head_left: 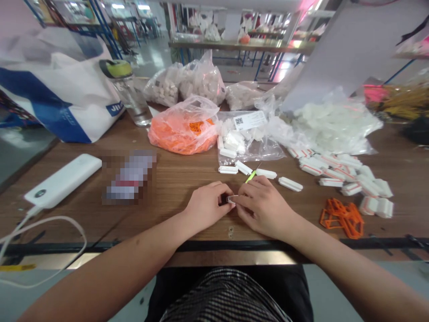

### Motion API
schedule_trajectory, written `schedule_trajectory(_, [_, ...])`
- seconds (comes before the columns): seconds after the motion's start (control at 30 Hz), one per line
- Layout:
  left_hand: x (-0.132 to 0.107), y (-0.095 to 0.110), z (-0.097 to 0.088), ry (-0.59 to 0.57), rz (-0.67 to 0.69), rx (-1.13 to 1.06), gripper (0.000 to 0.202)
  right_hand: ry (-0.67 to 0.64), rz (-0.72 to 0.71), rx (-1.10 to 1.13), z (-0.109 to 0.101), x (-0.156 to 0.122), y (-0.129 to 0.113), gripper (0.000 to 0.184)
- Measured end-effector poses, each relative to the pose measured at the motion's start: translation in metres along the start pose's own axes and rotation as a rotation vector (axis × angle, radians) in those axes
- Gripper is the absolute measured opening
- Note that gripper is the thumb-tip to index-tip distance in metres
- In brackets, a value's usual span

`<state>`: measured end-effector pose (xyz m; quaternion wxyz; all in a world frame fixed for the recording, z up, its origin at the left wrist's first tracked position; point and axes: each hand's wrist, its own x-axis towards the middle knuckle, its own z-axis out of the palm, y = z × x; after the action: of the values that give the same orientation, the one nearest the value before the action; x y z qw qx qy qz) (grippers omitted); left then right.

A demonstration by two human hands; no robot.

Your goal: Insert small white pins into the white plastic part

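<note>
The left hand (208, 205) and the right hand (264, 206) meet near the front edge of the table (174, 179). Both are curled and pinch 1 small white piece (231, 199) between their fingertips, just above the wood. A green tool (250, 176) sticks out at 12 o'clock from the right hand; whether the fingers hold it or it only lies under them, I cannot tell.

The risks, as I judge them:
- The piece is tiny and mostly covered by fingers, so a slip could send it over the table edge at 6 o'clock, into the lap.
- If the green tool has a tip or a blade, it points close to the left fingertips.
- 4 loose white clips (290, 184) lie at 12 to 1 o'clock, near the knuckles, and a push could scatter them.
- The orange frames (343, 217) at 3 o'clock are near the right forearm and could be swept away.
</note>
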<state>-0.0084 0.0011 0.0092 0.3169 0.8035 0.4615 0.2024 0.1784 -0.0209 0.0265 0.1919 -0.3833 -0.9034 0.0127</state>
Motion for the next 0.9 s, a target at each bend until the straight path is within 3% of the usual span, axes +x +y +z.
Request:
schedule_trajectory(0.1, [0.0,0.0,0.0,-0.001,0.004,-0.013,0.007,0.014,-0.03,-0.015,0.002,-0.001,0.0,0.023])
schedule_trajectory(0.33, [0.0,0.0,0.001,0.024,-0.011,-0.007,0.01,0.145,0.046,0.14,0.0,-0.009,0.009,0.022])
schedule_trajectory(0.6, [0.001,-0.002,0.001,0.022,-0.012,-0.029,0.009,0.07,0.014,-0.015,0.005,-0.005,0.006,0.023])
schedule_trajectory(0.7, [0.001,-0.001,0.0,0.009,-0.015,-0.034,0.007,0.025,0.035,0.041,-0.002,-0.005,0.007,0.024])
schedule_trajectory(0.77, [0.001,0.0,-0.001,0.006,-0.028,-0.032,0.008,0.057,0.123,0.193,-0.013,-0.01,0.014,0.023])
schedule_trajectory(0.83, [0.001,0.001,-0.002,0.002,-0.044,-0.024,0.009,0.123,0.305,0.332,-0.027,-0.022,0.026,0.022])
schedule_trajectory(0.9, [0.001,0.001,-0.002,-0.006,-0.053,-0.016,0.01,0.055,0.504,0.332,-0.04,-0.039,0.043,0.02])
